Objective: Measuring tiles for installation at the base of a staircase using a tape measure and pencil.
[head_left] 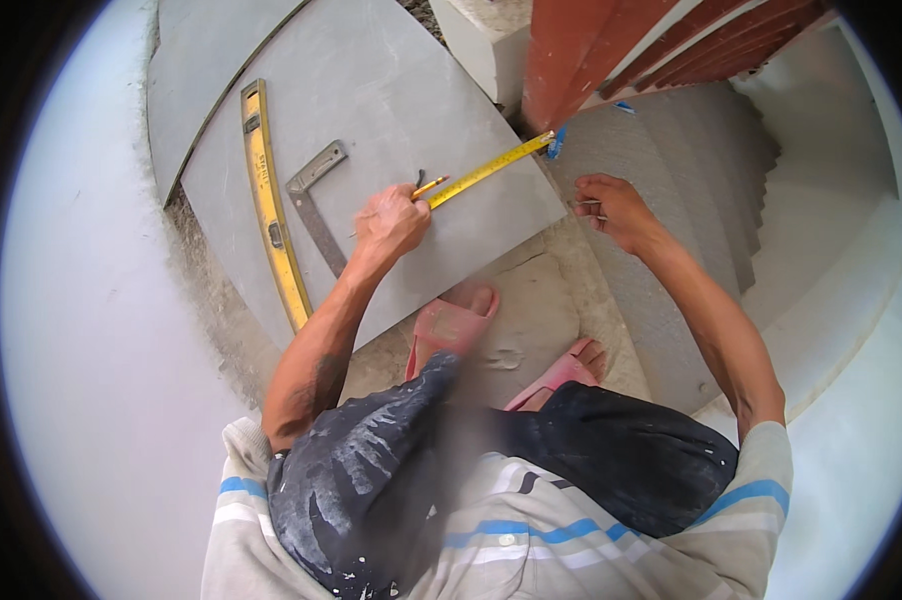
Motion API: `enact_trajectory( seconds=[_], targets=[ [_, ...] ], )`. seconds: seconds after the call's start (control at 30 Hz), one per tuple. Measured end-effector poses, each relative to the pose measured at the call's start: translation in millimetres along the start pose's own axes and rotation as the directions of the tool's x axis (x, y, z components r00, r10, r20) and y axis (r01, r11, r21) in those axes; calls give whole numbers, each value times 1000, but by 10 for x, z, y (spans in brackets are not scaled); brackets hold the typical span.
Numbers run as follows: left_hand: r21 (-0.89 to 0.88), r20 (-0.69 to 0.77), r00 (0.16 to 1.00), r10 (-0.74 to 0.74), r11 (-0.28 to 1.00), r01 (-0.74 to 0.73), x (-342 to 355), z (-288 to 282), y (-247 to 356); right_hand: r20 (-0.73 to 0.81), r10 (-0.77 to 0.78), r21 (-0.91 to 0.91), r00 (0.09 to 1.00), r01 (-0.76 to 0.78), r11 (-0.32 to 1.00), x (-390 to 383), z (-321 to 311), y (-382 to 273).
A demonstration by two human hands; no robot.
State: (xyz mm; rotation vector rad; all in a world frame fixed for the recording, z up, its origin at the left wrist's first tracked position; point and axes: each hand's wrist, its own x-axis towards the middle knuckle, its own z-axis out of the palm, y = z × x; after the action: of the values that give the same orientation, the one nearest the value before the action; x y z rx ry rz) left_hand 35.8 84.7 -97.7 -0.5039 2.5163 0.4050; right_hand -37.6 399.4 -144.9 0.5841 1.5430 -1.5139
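My left hand [391, 220] is closed over the large grey tile [391, 80], with a yellow pencil [430, 187] sticking out of its fingers. From that same hand a yellow tape measure [491, 171] runs out across the tile to its far right corner; the case is hidden by the hand. My right hand [616, 212] hovers off the tile's right edge, above the grey steps, fingers curled inward. Something thin and pale shows between those fingers, too small to name. Left of my left hand lie a metal try square [316, 215] and a long yellow spirit level [269, 200].
Grey stairs [691, 150] curve down on the right, beside a red slatted structure [591, 50]. Blue scraps [557, 143] lie by the tile's corner. A second grey slab [196, 70] borders the tile at far left. My feet in pink sandals [451, 325] stand close to the tile's near edge.
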Motion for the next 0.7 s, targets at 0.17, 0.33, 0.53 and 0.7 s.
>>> enact_trajectory(
  seconds=[0.17, 0.33, 0.53, 0.7],
  targets=[
    [-62, -6, 1000, -22, 998, 21, -18, 1, -18, 2, 9, -11, 1000, -9, 1000, 37, 45, -5],
    [-66, 22, 999, -31, 997, 32, -38, -35, -2, -9, 13, -16, 1000, -14, 1000, 37, 68, -19],
    [-98, 79, 996, -41, 994, 48, -66, -57, 19, -6, 25, -32, 1000, -25, 999, 19, 60, -18],
    [-96, -13, 1000, -13, 995, 12, -8, 52, -75, 7, 28, -30, 1000, -28, 999, -10, 70, -36]
  ],
)
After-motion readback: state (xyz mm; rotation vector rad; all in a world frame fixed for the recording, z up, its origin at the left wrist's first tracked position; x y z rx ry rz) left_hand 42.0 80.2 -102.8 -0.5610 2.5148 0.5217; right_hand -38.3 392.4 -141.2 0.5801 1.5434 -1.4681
